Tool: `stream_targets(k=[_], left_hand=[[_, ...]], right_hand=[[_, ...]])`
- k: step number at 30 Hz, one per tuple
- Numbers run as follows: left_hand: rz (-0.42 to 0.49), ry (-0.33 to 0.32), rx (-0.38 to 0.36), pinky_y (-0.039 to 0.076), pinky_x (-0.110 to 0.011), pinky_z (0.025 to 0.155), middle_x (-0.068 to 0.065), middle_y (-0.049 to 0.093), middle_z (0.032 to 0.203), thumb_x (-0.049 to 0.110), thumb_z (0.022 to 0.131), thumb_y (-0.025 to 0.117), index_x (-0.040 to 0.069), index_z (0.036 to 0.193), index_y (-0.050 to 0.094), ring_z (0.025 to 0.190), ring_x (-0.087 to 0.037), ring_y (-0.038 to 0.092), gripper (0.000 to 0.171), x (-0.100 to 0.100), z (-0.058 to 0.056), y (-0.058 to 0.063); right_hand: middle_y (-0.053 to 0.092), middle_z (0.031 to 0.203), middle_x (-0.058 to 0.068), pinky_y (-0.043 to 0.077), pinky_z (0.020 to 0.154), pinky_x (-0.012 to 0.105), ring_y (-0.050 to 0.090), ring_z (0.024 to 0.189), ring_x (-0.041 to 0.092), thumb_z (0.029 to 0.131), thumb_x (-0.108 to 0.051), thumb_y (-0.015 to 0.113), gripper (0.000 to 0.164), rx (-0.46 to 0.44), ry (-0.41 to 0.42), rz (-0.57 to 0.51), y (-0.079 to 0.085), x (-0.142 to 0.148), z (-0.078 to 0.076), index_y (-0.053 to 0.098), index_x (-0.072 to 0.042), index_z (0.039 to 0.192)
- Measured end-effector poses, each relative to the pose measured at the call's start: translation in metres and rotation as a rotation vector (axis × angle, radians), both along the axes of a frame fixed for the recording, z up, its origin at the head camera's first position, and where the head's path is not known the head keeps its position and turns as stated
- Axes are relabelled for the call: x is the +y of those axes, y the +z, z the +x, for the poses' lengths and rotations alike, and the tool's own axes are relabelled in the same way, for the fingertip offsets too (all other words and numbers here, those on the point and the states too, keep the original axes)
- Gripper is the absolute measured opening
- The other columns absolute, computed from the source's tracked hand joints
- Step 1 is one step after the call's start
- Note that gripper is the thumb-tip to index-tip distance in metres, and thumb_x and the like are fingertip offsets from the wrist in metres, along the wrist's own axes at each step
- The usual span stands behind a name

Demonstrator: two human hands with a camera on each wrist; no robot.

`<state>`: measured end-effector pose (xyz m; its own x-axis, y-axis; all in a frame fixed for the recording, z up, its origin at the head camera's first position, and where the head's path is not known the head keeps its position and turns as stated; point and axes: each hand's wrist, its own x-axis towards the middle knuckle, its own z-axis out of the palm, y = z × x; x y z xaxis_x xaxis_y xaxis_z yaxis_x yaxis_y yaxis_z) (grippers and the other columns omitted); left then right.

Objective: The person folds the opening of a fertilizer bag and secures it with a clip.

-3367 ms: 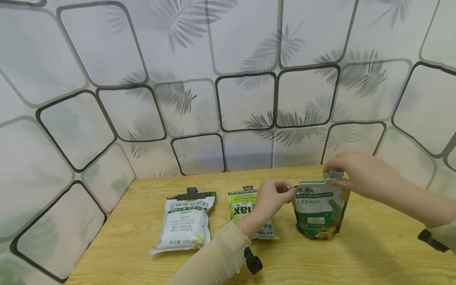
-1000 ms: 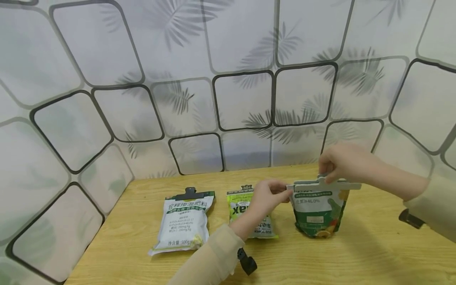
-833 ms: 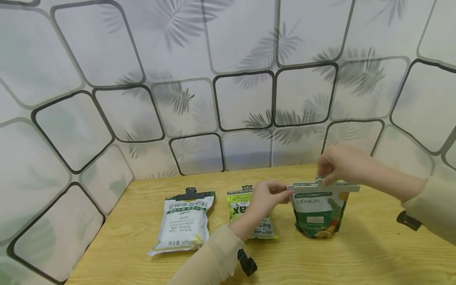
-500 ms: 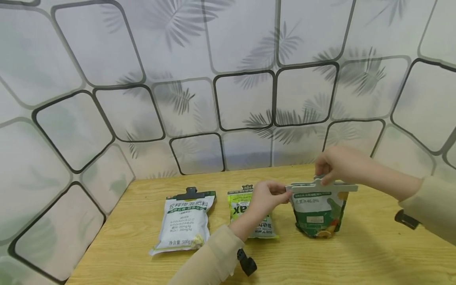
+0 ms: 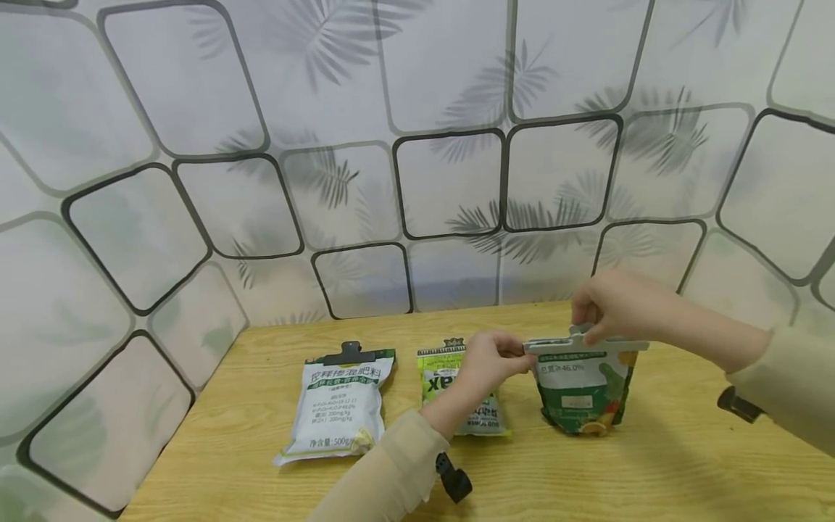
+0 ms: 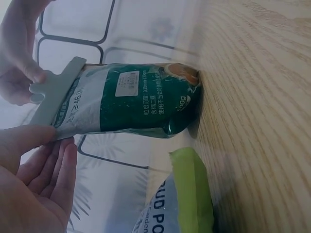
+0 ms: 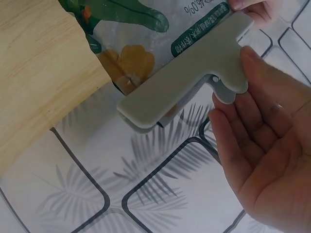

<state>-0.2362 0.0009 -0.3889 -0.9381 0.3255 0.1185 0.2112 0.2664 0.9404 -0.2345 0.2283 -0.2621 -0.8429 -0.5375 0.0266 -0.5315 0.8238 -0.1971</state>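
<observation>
A green-and-white fertilizer bag [image 5: 577, 388] stands upright on the table at the right in the head view. Along its top edge lies a grey bag clip [image 5: 616, 346], its right end reaching past the bag's side. My right hand [image 5: 622, 304] pinches the clip's handle from above between thumb and fingers. With thumb and fingers, my left hand [image 5: 485, 362] pinches the bag's top left corner, right at the clip's left end. In the left wrist view the clip [image 6: 58, 92] crosses the bag top; in the right wrist view its bar [image 7: 189, 73] covers the bag's upper edge.
A white fertilizer bag [image 5: 339, 406] with a black clip [image 5: 350, 354] lies on the left of the wooden table [image 5: 222, 428]. Between it and the green bag lies a yellow-green bag [image 5: 437, 384], also clipped and partly behind my left forearm. A patterned cloth [image 5: 450, 188] rises behind.
My right hand has shifted the clip left and slightly down along the bag's top since one second ago. My left hand keeps its pinch on the corner; the other bags stay put.
</observation>
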Motion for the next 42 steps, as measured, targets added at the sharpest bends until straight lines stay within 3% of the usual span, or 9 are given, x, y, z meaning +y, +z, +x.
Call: stream_targets(k=[5,22,28,34,38,42], left_hand=[[0.000,0.015,-0.027,0.059,-0.023,0.071,-0.005,0.082,0.093,0.014,0.094,0.083,0.008,0.099,0.084,0.077,-0.002,0.070,0.008,-0.001,-0.001,0.001],[-0.003,0.027,0.010,0.058,-0.022,0.070,-0.007,0.082,0.094,0.014,0.096,0.080,0.007,0.101,0.084,0.076,-0.001,0.067,0.009,0.000,-0.002,0.001],[0.002,0.032,0.015,0.058,-0.021,0.071,-0.007,0.082,0.095,0.014,0.096,0.080,0.007,0.101,0.084,0.077,-0.001,0.068,0.010,0.000,0.000,0.001],[-0.002,0.037,0.011,0.059,-0.021,0.071,-0.007,0.082,0.096,0.014,0.096,0.081,0.006,0.101,0.083,0.079,-0.001,0.069,0.010,0.002,0.002,0.000],[-0.006,0.037,0.013,0.059,-0.021,0.071,-0.008,0.082,0.097,0.014,0.096,0.081,0.006,0.102,0.083,0.079,-0.001,0.069,0.010,0.002,0.003,0.000],[0.000,0.036,0.013,0.059,-0.020,0.071,-0.008,0.082,0.098,0.013,0.096,0.081,0.005,0.103,0.083,0.080,0.000,0.069,0.011,0.002,0.003,-0.001]], right_hand=[[0.074,0.079,-0.008,0.057,0.062,0.029,0.064,0.071,0.006,0.076,-0.013,0.096,0.020,0.003,0.012,0.023,-0.001,-0.003,-0.001,0.079,-0.014,0.087],[0.079,0.092,-0.004,0.063,0.071,0.038,0.071,0.081,0.012,0.083,-0.017,0.092,0.023,0.032,-0.009,-0.018,-0.008,0.004,-0.001,0.083,-0.009,0.103],[0.077,0.089,-0.007,0.058,0.065,0.031,0.065,0.076,0.007,0.086,-0.016,0.089,0.018,0.067,0.018,-0.041,-0.012,0.007,0.002,0.083,-0.012,0.102],[0.073,0.087,-0.013,0.050,0.062,0.027,0.060,0.074,0.004,0.092,-0.024,0.085,0.011,0.069,0.017,-0.063,-0.019,0.010,0.007,0.080,-0.019,0.101],[0.076,0.089,-0.012,0.053,0.062,0.028,0.063,0.076,0.003,0.093,-0.026,0.084,0.013,0.073,0.001,-0.081,-0.023,0.013,0.010,0.080,-0.018,0.102],[0.073,0.082,-0.013,0.047,0.057,0.024,0.057,0.068,0.003,0.093,-0.026,0.084,0.015,0.070,-0.026,-0.107,-0.027,0.016,0.012,0.080,-0.016,0.103]])
